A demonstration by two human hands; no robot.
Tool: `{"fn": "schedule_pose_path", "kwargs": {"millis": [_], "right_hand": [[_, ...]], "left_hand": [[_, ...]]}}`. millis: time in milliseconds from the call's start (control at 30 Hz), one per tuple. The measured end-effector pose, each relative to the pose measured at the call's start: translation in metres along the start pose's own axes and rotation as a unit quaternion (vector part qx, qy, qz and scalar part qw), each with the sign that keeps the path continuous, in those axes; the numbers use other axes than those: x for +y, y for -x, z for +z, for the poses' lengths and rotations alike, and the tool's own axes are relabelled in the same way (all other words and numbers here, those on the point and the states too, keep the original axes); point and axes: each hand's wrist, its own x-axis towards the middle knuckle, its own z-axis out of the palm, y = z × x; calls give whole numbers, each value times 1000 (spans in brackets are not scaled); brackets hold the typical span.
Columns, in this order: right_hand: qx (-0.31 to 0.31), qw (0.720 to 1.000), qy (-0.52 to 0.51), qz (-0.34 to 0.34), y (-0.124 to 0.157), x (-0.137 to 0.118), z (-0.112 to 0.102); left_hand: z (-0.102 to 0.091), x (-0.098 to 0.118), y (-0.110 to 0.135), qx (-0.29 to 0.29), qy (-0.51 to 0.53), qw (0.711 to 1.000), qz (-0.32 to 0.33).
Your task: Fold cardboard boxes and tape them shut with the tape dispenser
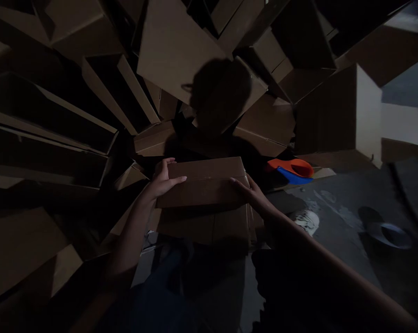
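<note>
A closed brown cardboard box (203, 182) sits in front of me on top of another box (209, 226). My left hand (164, 179) grips its left end, thumb on the top face and fingers round the edge. My right hand (249, 193) holds the right end, fingers curled over the corner. The light is dim, and my head's shadow (222, 92) falls on the boxes behind.
A large heap of empty cardboard boxes (90, 92) fills the left and back. An orange and blue plastic scoop (292, 169) lies on the grey floor (337, 222) to the right. A tape roll (391, 233) lies further right. A white shoe (308, 219) shows near my right arm.
</note>
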Motion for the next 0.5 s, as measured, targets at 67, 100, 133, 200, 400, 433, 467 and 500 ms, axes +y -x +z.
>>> {"fn": "schedule_pose_path", "kwargs": {"millis": [67, 100, 133, 200, 400, 433, 467, 500], "right_hand": [[-1, 1000, 0, 1, 1, 0, 0], [1, 1000, 0, -2, 1, -1, 0], [-1, 1000, 2, -6, 1, -1, 0], [-4, 1000, 6, -8, 1, 0, 0], [2, 1000, 15, -6, 0, 0, -1], [0, 1000, 15, -4, 0, 0, -1], [-1, 1000, 13, -2, 0, 0, -1], [-1, 1000, 11, 0, 0, 0, -1]], "left_hand": [[-3, -4, -2, -16, 3, 1000, 5], [-5, -6, -3, -25, 8, 1000, 10], [-7, -9, -4, -35, 13, 999, 18], [-9, -14, -7, -48, 26, 998, 36], [-11, -22, -10, -60, 77, 994, 45], [-11, -22, -10, -66, 85, 993, 44], [-12, -21, -9, -72, 89, 993, 43], [-13, -21, -9, -76, 88, 992, 41]]}}
